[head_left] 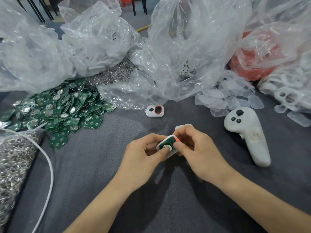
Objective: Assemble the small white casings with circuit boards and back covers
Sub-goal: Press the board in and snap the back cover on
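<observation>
Head view: we've got both hands mid-frame over the grey surface (94, 179). Left hand (143, 158) and right hand (196, 153) are both pinched shut on one small white casing (170, 153), tilted, w/ a green circuit board (165, 143) seated inside; left thumb presses on the board, red glow at its far edge. Open room lies directly in front of and below our hands. Board pile (55, 108) crowds the left, clear back covers (227, 96) far right, white controller (247, 135) near the right hand, a spare casing (154, 111) ahead, plastic bags (185, 47) along the far edge.
</observation>
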Tool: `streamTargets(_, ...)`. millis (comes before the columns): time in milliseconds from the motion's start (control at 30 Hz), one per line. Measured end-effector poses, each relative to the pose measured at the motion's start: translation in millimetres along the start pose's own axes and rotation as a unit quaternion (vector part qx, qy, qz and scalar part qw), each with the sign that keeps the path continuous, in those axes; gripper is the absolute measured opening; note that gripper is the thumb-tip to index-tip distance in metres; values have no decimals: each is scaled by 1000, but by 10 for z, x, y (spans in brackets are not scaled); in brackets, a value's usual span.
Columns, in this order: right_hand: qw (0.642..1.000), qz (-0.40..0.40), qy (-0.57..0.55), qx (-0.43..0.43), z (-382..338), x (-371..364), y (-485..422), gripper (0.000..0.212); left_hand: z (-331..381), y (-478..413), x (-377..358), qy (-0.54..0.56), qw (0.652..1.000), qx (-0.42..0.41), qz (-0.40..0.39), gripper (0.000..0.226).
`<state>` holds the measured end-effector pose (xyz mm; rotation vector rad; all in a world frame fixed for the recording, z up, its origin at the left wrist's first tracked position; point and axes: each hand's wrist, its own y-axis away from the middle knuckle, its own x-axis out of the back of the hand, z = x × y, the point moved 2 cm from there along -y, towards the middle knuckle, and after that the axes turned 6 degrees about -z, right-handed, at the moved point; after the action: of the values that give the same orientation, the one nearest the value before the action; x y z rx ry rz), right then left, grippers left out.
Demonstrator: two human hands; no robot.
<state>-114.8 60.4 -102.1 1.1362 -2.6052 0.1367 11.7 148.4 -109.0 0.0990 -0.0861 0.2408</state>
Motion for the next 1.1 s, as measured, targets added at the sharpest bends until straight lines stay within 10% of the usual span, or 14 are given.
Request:
streamTargets(767, 994, -3, -47, 96, -168, 273, 41, 11, 96, 44, -26, 58, 996, -59, 40, 23)
streamTargets(900, 960, 13, 267, 84, 36, 410, -65, 48, 50, 14, 57, 189, 980, -5, 57, 28)
streamTargets(1100, 951, 39, 297, 80, 131, 372, -118, 36, 27, -4, 115, 205, 976, 41, 59, 27)
